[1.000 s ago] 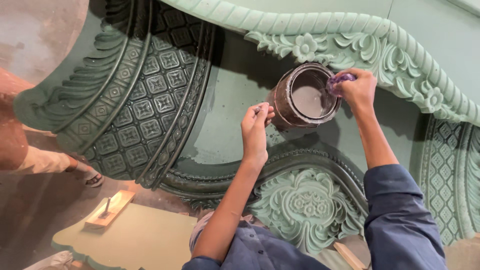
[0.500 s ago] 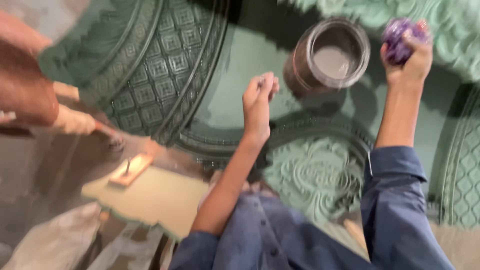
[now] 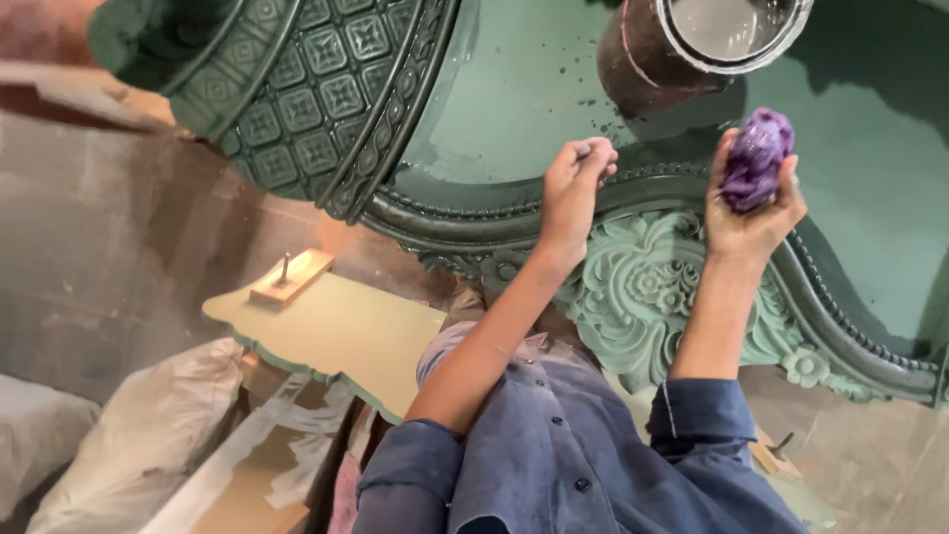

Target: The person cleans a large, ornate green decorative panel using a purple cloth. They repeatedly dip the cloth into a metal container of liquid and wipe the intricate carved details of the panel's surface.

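My right hand (image 3: 749, 213) is shut on a crumpled purple rag (image 3: 756, 158), held above the beaded rim of a large green carved panel (image 3: 514, 99). My left hand (image 3: 573, 188) hovers over the same rim with its fingers pinched closed; whether something small sits between the fingertips is unclear. A round brown tin (image 3: 643, 64) holding pale liquid stands on the panel's flat green middle, just beyond both hands. A carved flower relief (image 3: 643, 287) lies under my forearms.
A lattice-carved green section (image 3: 316, 99) curves away at upper left. A pale green board (image 3: 336, 336) carrying a small wooden block (image 3: 290, 277) lies on the floor at left. White sacks (image 3: 129, 435) sit at lower left.
My right hand has come away from the tin with the purple rag and dropped toward the panel's rim. The view has shifted down, pushing the tin to the top edge.
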